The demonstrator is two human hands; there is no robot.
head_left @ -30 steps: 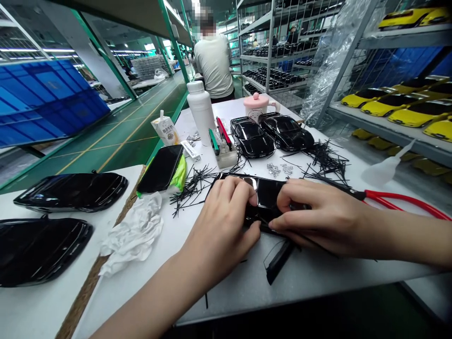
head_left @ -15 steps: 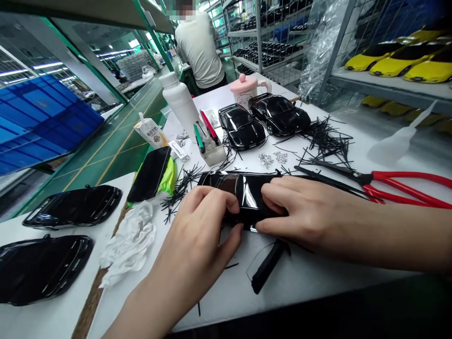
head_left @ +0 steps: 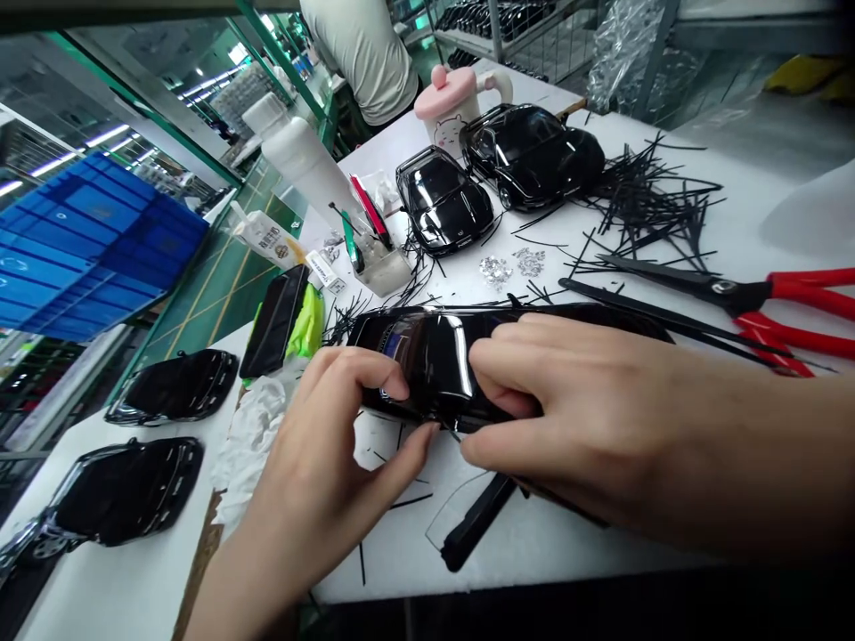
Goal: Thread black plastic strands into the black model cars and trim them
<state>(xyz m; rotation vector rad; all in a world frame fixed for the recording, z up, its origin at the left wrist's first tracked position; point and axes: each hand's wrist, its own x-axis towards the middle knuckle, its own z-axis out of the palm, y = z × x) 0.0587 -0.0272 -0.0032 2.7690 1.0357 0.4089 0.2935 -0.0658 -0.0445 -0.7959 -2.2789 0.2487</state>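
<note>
A glossy black model car [head_left: 441,356] lies across the white table under both hands, its door [head_left: 477,521] swung out toward me. My left hand [head_left: 334,436] is at the car's left part, thumb and index finger apart, the thumb tip by the near side edge. My right hand [head_left: 567,401] rests on the car's right part with curled fingers, its thumb and forefinger close to the near edge by the open door. Whether something small is between those fingers is hidden.
Red-handled scissors [head_left: 761,298] lie at right. Behind are two black model cars [head_left: 444,200], black strips [head_left: 655,200], a pink-lidded mug [head_left: 447,102], a white bottle [head_left: 307,169] and a tool cup [head_left: 384,267]. At left are a phone [head_left: 273,320], crumpled tissue [head_left: 250,445] and more black cars [head_left: 134,490].
The view has shifted down and closer to the table. My left hand's thumb and index finger have moved further apart along the car; my right hand stays on it.
</note>
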